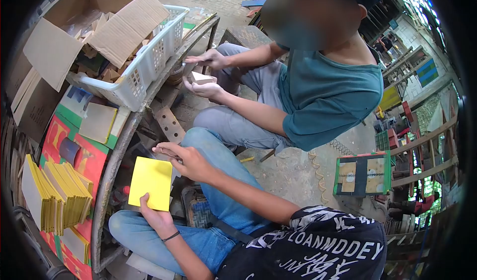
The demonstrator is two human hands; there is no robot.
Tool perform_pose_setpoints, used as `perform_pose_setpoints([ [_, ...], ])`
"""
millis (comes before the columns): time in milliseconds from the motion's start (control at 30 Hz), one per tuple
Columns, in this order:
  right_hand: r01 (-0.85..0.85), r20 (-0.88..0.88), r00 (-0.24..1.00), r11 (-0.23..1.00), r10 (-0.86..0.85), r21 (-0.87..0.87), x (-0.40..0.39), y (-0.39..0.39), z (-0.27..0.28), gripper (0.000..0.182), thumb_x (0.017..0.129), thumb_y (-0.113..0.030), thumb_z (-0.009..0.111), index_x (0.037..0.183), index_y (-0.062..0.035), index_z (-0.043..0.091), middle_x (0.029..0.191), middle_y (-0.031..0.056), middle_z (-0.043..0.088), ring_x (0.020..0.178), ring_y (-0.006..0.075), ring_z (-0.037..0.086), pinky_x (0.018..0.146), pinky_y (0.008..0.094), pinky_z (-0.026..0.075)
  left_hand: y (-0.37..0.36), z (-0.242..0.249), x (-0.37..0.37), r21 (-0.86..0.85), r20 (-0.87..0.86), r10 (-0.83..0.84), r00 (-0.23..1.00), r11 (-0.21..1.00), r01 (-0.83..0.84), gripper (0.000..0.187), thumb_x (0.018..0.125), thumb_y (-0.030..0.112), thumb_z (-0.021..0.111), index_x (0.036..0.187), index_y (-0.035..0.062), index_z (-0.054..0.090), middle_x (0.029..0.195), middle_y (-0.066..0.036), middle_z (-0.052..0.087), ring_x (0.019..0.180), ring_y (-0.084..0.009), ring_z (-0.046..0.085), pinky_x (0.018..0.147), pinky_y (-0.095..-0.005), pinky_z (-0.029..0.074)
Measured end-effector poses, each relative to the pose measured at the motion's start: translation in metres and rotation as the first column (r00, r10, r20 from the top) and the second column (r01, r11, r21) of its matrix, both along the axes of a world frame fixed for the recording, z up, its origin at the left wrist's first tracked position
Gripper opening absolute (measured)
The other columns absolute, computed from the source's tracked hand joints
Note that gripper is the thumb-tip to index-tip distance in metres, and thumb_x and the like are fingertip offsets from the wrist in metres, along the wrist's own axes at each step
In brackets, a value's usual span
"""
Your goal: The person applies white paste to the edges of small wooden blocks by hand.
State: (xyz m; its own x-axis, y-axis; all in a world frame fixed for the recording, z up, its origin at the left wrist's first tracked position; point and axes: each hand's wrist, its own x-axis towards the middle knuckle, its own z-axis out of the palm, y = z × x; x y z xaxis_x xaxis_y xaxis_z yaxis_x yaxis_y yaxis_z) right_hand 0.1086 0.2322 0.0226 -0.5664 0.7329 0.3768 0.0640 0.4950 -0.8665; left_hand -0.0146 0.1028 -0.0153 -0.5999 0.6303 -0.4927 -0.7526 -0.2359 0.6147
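Note:
My left hand (157,218) grips the lower edge of a flat yellow board (151,183), with the thumb on its face. Just beyond the board's upper right corner is my right hand (186,161), its fingers stretched out; nothing can be made out in it. A dark band circles my left wrist. Stacked yellow-edged boards (58,195) stand on the red and green bench top (88,153), left of my hands. Another board (98,122) lies flat there.
Across from me sits a person in a teal shirt (333,93), holding a small wooden piece (201,78). A white basket (135,83) and a cardboard box (124,29) with wooden pieces stand on the bench. A green-edged panel (361,174) is at the right.

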Motion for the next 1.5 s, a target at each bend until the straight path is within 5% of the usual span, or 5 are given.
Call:
perform_pose_setpoints([
  [433,-0.04,0.044,0.998,0.996,0.036,0.08,0.004,0.0,0.002,0.049,0.078,0.001,0.056,0.126,-0.0041,0.048,0.113,0.0137,0.063,0.1,0.031,0.063,0.088,0.0365,0.049,0.0,0.0,0.001,0.066,0.069,-0.008,0.998,0.998,0.003,0.037,0.082,0.013,0.054,0.115,-0.002,0.049,0.107,-0.012,0.057,0.098,-0.0248,0.058,0.085,-0.0353,0.049],
  [833,-0.013,-0.036,0.999,0.99,0.008,-0.137,0.0,-0.004,0.006,0.032,0.081,0.001,0.052,0.113,-0.001,0.053,0.11,0.0149,0.064,0.101,0.0306,0.063,0.09,0.0357,0.049,0.001,0.009,0.009,0.038,-0.051,-0.064,0.997,0.997,0.066,0.038,0.083,0.009,0.052,0.119,-0.0027,0.047,0.115,-0.014,0.054,0.107,-0.0255,0.055,0.093,-0.0366,0.045],
  [1133,0.014,0.006,1.0,0.995,-0.013,-0.101,0.002,-0.007,0.007,0.026,0.082,0.0,0.054,0.108,-0.0003,0.056,0.11,0.0147,0.064,0.101,0.0297,0.063,0.088,0.0349,0.05,0.002,0.012,0.017,-0.002,-0.157,-0.071,0.985,0.997,0.071,0.039,0.084,0.008,0.052,0.122,-0.001,0.045,0.117,-0.013,0.052,0.108,-0.0246,0.052,0.092,-0.0359,0.043],
  [1300,0.049,-0.066,0.997,0.989,-0.04,0.139,-0.004,-0.009,-0.005,0.031,0.08,0.003,0.055,0.11,-0.0029,0.06,0.11,0.0133,0.064,0.102,0.0289,0.062,0.088,0.034,0.049,0.002,0.012,0.017,0.005,-0.136,-0.059,0.989,0.998,0.06,0.039,0.084,0.008,0.053,0.121,-0.0002,0.044,0.117,-0.012,0.052,0.108,-0.0242,0.053,0.092,-0.0359,0.043],
  [1500,-0.006,-0.007,1.0,0.998,0.006,0.057,-0.003,-0.016,-0.006,0.037,0.079,0.004,0.056,0.114,-0.0054,0.061,0.114,0.013,0.063,0.101,0.0293,0.063,0.087,0.0346,0.05,0.004,0.006,0.016,0.018,-0.122,-0.085,0.989,0.996,0.088,0.039,0.084,0.008,0.054,0.121,0.0007,0.043,0.118,-0.012,0.051,0.108,-0.0244,0.053,0.092,-0.0363,0.044],
])
